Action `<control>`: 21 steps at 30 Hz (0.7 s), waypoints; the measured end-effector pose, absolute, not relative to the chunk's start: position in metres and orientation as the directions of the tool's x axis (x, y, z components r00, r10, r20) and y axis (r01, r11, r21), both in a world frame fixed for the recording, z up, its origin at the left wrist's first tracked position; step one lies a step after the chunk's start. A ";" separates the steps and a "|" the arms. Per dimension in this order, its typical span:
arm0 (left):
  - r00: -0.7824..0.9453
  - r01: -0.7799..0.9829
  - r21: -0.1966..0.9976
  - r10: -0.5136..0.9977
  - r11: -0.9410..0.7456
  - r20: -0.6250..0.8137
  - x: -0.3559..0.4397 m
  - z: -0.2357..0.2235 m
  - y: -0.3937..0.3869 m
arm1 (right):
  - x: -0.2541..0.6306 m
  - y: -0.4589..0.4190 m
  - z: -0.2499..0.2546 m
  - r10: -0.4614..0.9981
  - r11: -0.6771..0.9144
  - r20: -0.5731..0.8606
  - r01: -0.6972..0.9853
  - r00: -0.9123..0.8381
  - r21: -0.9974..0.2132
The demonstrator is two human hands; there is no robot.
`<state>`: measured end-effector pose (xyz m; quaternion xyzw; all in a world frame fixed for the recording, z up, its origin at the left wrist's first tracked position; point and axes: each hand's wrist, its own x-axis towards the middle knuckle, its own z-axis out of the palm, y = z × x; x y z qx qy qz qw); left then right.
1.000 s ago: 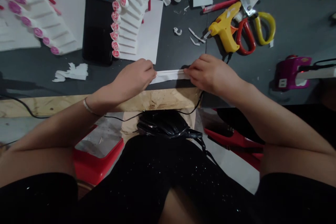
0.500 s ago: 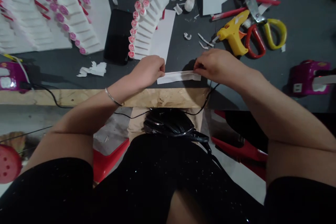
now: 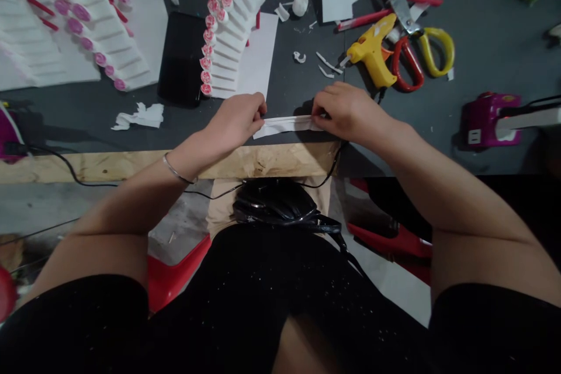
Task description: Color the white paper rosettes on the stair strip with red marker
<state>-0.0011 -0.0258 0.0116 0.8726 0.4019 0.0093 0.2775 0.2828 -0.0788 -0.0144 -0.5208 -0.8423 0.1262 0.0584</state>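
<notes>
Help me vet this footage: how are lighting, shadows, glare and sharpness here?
Head view: dim light, black clothing losing most detail; head view: a shadow beside the right hand darkens the table; head view: small glints on the black bag, no strong glare; head view: the white strip looks slightly soft, its fine detail hard to read.

The left arm and the right arm are held forward, both bent, with their lower parts slanted inward from either side; the left wrist and the right wrist are held close to straight; the left hand and the right hand are held nearly level with each other, near but apart; the back of each is turned upward; on the left, the fingers are curled and the thumb is set in a pinch; on the right, a similar pinch is formed.
</notes>
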 end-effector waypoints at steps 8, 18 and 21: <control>0.685 0.682 0.523 0.697 -0.512 -0.210 -0.001 0.010 -0.018 | 0.296 -0.066 -0.010 0.909 0.305 -0.103 0.811 -0.405 -0.500; 0.690 0.704 0.468 0.673 -0.535 -0.268 0.000 0.019 -0.014 | 0.296 -0.060 -0.014 0.897 0.293 -0.134 0.793 -0.422 -0.534; 0.693 0.704 0.459 0.664 -0.541 -0.281 -0.001 0.019 -0.011 | 0.296 -0.064 -0.013 0.892 0.334 -0.103 0.796 -0.440 -0.504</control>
